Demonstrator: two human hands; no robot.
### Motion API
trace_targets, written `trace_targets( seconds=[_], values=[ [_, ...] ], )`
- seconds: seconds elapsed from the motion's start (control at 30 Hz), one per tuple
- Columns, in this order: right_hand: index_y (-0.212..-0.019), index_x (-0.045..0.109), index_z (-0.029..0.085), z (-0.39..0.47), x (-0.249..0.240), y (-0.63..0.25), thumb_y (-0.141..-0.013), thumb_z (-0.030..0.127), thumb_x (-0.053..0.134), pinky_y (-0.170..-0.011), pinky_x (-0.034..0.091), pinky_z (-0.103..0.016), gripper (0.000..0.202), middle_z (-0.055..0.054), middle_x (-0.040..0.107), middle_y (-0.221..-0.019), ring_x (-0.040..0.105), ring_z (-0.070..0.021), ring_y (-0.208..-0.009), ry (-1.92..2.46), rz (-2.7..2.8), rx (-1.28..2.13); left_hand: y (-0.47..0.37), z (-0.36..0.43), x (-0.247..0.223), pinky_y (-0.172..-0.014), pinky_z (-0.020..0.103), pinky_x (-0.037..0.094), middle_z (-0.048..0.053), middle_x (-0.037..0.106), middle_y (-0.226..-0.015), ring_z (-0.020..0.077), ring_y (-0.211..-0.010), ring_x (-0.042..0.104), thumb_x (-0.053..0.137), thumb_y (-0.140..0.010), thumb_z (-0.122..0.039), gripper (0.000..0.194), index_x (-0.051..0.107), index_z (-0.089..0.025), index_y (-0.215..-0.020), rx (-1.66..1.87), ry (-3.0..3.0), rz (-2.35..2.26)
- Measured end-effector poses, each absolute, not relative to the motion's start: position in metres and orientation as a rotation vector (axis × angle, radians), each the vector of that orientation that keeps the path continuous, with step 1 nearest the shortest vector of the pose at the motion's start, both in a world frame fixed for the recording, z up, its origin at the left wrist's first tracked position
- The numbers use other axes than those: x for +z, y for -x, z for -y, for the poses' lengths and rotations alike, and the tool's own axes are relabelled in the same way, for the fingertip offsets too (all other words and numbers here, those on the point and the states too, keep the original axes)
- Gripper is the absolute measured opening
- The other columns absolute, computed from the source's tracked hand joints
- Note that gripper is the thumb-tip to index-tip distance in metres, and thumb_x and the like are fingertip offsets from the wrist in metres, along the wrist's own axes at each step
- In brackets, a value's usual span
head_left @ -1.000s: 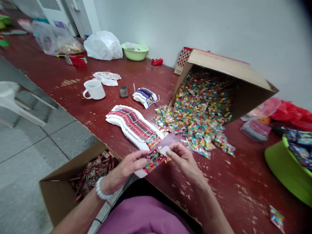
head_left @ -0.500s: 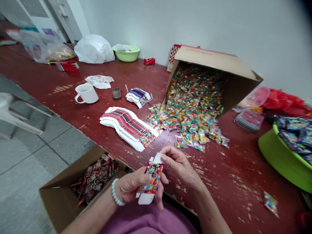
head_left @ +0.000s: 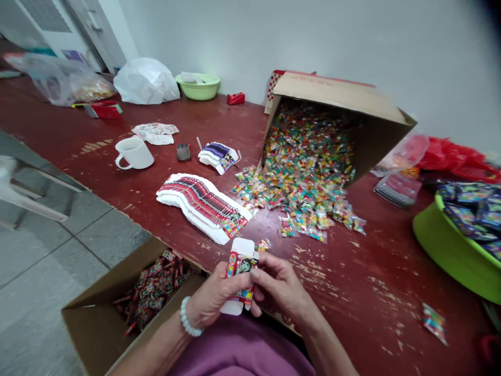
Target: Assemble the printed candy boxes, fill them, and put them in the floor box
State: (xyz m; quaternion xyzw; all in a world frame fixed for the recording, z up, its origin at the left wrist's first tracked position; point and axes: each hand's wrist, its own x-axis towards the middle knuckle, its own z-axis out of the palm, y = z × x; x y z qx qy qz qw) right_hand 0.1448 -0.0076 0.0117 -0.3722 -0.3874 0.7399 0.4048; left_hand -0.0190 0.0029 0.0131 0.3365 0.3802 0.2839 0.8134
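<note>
My left hand is closed round a small printed candy box, thumb across its front. White end flaps stick out at the box's top and bottom. At the box's right edge, my right hand has its thumb and fingers pressed against the side. A small candy packet shows just beyond the right fingers; whether they touch it I cannot tell. Past the hands lies a fanned stack of flat red boxes. Many clear candy packets spill from a tipped cardboard carton.
Below the table edge at left, an open carton holds filled red boxes. A white mug, a stack of purple flat boxes and a green basin stand farther back. At right are a green tub and a lone candy packet.
The box has turned more upright in my left hand, its top flap standing up. My right fingers moved from the top flap down to the box's side. A packet now shows behind them.
</note>
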Motion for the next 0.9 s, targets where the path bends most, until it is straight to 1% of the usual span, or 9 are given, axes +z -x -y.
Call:
trace_targets(
  seconds=[0.1,0.2,0.33,0.4,0.47,0.6,0.73,0.83,0.9],
  values=[
    [-0.081,0.062,0.017,0.008,0.006,-0.142,-0.087,0.046,0.064,-0.046,0.039,-0.021,0.029,0.004,0.052,-0.057,0.049,-0.0095,-0.045,1.085,1.027,1.623,0.017,-0.005,0.009,-0.064,0.028,0.052,0.006,0.069,-0.072,0.0180,-0.066,0.066,0.067,-0.084,-0.044,0.034,0.069,-0.010,-0.090,0.611,-0.886,-0.874],
    [-0.074,0.067,0.017,0.005,0.008,-0.145,-0.085,0.044,0.066,-0.057,0.045,-0.024,0.029,-0.001,0.061,-0.071,0.054,-0.0128,-0.061,1.244,1.126,1.331,0.016,-0.005,0.008,-0.074,0.028,0.053,0.006,0.071,-0.091,0.0199,-0.085,0.065,0.071,-0.081,-0.038,0.030,0.066,-0.015,-0.099,0.712,-1.052,-0.997],
    [-0.088,0.069,0.017,0.005,0.011,-0.148,-0.084,0.043,0.067,-0.059,0.047,-0.026,0.026,-0.001,0.063,-0.072,0.055,-0.0147,-0.062,1.294,1.066,1.326,0.014,0.000,0.009,-0.076,0.030,0.056,0.006,0.069,-0.104,0.0198,-0.087,0.068,0.075,-0.077,-0.029,0.051,0.051,-0.023,-0.122,0.908,-1.011,-1.082],
    [-0.105,0.064,0.021,0.007,0.008,-0.144,-0.081,0.040,0.071,-0.062,0.049,-0.026,0.032,0.001,0.063,-0.075,0.058,-0.0153,-0.066,1.265,0.947,1.328,0.012,0.004,0.008,-0.076,0.030,0.056,0.006,0.068,-0.106,0.0192,-0.085,0.068,0.072,-0.079,-0.027,0.059,0.045,-0.027,-0.131,0.949,-1.017,-1.083],
    [-0.113,0.058,0.024,0.009,0.003,-0.140,-0.079,0.038,0.073,-0.065,0.051,-0.026,0.040,0.002,0.063,-0.077,0.060,-0.0154,-0.069,1.234,0.841,1.293,0.012,0.006,0.008,-0.076,0.028,0.055,0.005,0.067,-0.106,0.0196,-0.089,0.068,0.071,-0.081,-0.027,0.060,0.045,-0.028,-0.135,0.941,-1.037,-1.089],
    [-0.099,0.063,0.022,0.012,-0.002,-0.137,-0.081,0.037,0.072,-0.068,0.049,-0.025,0.025,0.001,0.065,-0.081,0.059,-0.0138,-0.072,1.163,0.889,1.275,0.014,0.003,0.007,-0.070,0.024,0.053,0.002,0.067,-0.094,0.0165,-0.080,0.064,0.071,-0.081,-0.031,0.045,0.055,-0.025,-0.122,0.894,-1.010,-1.075],
    [-0.081,0.065,0.019,0.012,-0.003,-0.148,-0.083,0.039,0.071,-0.063,0.045,-0.024,0.021,0.001,0.061,-0.072,0.054,-0.0122,-0.066,1.174,0.949,1.361,0.019,-0.002,0.010,-0.071,0.024,0.050,0.002,0.066,-0.088,0.0146,-0.077,0.059,0.068,-0.084,-0.034,0.023,0.060,-0.019,-0.099,0.846,-1.004,-0.984],
    [-0.073,0.065,0.017,0.009,-0.002,-0.155,-0.080,0.038,0.074,-0.065,0.045,-0.025,0.024,0.000,0.063,-0.074,0.055,-0.0134,-0.068,1.174,0.931,1.488,0.022,-0.005,0.013,-0.073,0.024,0.048,0.002,0.064,-0.086,0.0148,-0.078,0.057,0.062,-0.089,-0.036,0.018,0.062,-0.018,-0.093,0.783,-1.109,-0.977],
    [-0.077,0.065,0.018,0.006,-0.001,-0.157,-0.075,0.035,0.080,-0.064,0.045,-0.025,0.023,0.001,0.064,-0.074,0.056,-0.0131,-0.067,1.153,0.856,1.563,0.023,-0.005,0.013,-0.073,0.025,0.047,0.002,0.063,-0.085,0.0153,-0.079,0.056,0.059,-0.091,-0.037,0.020,0.063,-0.018,-0.091,0.745,-1.196,-0.986]
  ],
)
